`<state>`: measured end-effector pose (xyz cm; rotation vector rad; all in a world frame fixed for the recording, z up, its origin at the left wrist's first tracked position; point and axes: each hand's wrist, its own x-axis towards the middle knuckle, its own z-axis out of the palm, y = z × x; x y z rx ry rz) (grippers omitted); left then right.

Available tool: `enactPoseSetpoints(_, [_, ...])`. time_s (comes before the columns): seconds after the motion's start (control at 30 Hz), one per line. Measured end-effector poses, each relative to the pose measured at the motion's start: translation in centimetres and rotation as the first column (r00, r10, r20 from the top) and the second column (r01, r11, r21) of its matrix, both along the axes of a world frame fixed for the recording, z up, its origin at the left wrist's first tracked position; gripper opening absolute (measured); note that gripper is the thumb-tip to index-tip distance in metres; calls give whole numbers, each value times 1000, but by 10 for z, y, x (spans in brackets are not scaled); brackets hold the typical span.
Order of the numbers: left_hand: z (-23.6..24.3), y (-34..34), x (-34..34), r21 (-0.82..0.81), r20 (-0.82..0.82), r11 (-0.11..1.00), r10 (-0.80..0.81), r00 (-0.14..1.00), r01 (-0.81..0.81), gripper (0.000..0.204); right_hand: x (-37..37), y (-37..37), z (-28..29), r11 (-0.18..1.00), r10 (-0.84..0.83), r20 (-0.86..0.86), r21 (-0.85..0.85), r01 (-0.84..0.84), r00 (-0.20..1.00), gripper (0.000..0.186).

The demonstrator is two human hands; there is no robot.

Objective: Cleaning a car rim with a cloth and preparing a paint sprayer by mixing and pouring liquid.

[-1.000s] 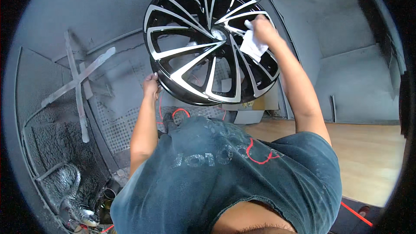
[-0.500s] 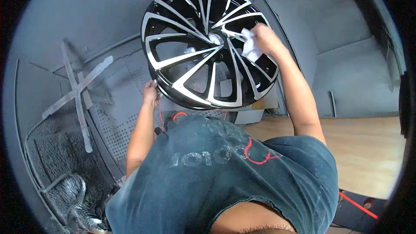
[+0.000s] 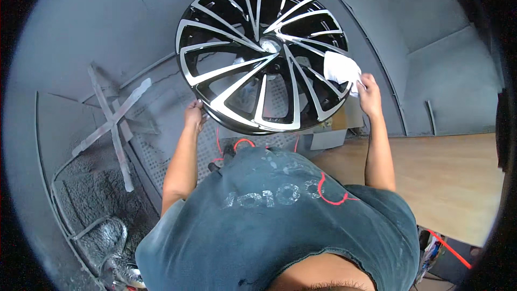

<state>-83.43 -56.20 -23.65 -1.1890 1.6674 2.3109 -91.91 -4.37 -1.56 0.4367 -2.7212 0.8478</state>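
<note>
Presently holds the multi-spoke alloy wheel [image 3: 277, 54] at its lower-left rim with the left hand [image 3: 194, 115], with fingers bent around the edge, and pinches a white cloth [image 3: 340, 68] in the right hand [image 3: 369, 94], with fingers nearly together on its lower end. Has the wheel in front of the torso, above the floor grating [image 3: 153, 153], with its black and polished face toward the camera. Cannot see any support under the wheel, so cannot tell the share of weight on the left hand. With this small grip at one side, could lose control of the rim, by tipping or turning, under too strong a press from the right. By pinching the cloth only at one end, could drop it, or catch its loose part on the spoke edges. With grit trapped in the folds, might scratch the glossy black or the bright surfaces; cannot tell about any dirt there. With bare fingertips, could leave marks near the rim. Below, must also mind a red hose [image 3: 245, 140] and a carton [image 3: 329, 140], both possible causes of tripping or bumping during a step.
</note>
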Motion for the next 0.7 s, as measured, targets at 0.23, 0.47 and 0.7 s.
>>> enactPoseSetpoints(0.23, [0,17,8,15,1,999,32,999,-32,16,72,-33,-8,977,-80,8,-200,80,997,20])
enactPoseSetpoints(0.47, [-19,85,49,170,-52,972,172,984,-161,11,99,-60,-2,962,-98,-7,-257,93,995,23])
enactPoseSetpoints(0.7, [-5,151,77,351,-77,914,-188,979,203,10,98,-73,16,963,-104,19,-248,105,994,14])
